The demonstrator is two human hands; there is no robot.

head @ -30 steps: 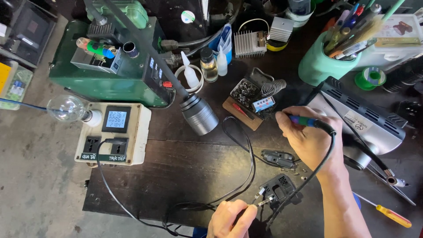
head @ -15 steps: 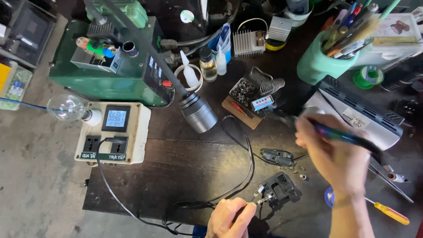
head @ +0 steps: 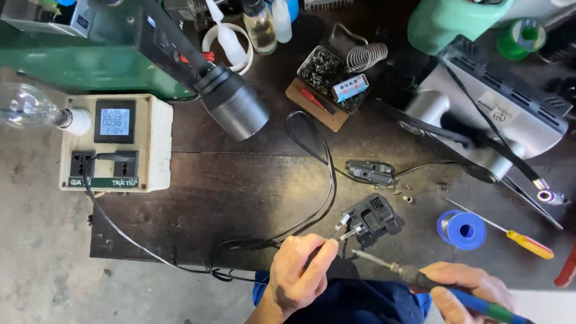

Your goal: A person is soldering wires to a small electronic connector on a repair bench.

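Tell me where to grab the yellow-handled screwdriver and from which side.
Grip the yellow-handled screwdriver by its fat yellow and red handle, coming from the right. It lies flat on the dark bench; its thin shaft runs up-left past the blue solder spool, which crowds that end.

Left hand (head: 297, 270) low centre, knuckles up, wrist coming in from the bottom edge; thumb and index pinched together at the tips, pointing up-right. Right hand (head: 465, 288) bottom right, partly cut by the frame, fingers curled in a pen-style grip, thumb on top. Hands near, not touching.
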